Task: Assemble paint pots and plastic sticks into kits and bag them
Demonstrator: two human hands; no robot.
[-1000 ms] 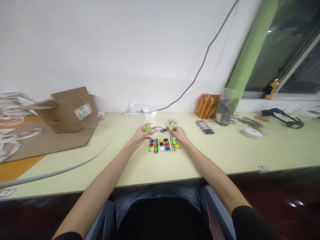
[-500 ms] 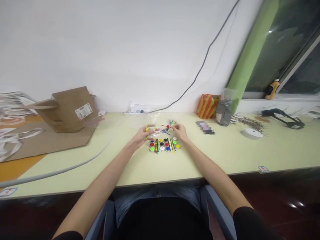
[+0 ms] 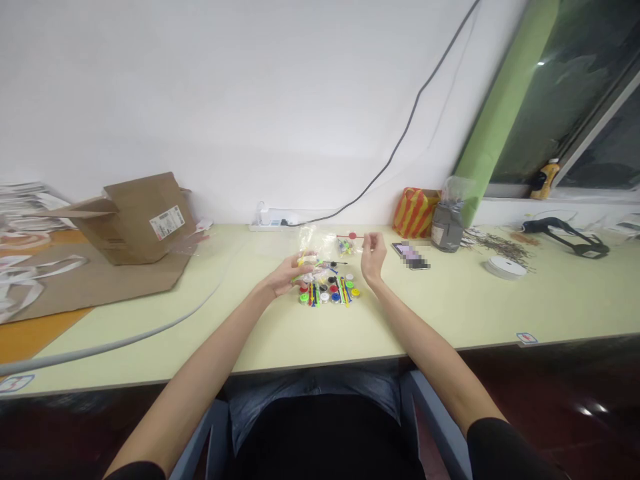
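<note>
My left hand [image 3: 287, 275] has its fingers closed on a clear plastic bag [image 3: 311, 238] with colored pieces in it. Pinched in my right hand [image 3: 373, 256], held up to the right of the bag, is a thin red spinner arrow [image 3: 353, 236] with a round middle. A black spinner arrow [image 3: 340, 263] lies between the hands. Just below, colored round discs [image 3: 335, 298] and thin arrows [image 3: 313, 293] in several colors are laid out in groups on the table. Behind them sits a small bag of colored pieces [image 3: 345, 247].
A pale green table [image 3: 280, 340] runs along the wall. To the left stands an open cardboard box [image 3: 145, 223]; a power strip [image 3: 274, 222] lies at the back. On the right are a phone [image 3: 411, 255], a striped bag [image 3: 413, 213], a grey container [image 3: 447, 227] and a white spool [image 3: 506, 267].
My right hand has moved up and to the right, carrying the red spinner arrow. My left hand has shifted slightly down and left, and the clear bag now stands up more visibly.
</note>
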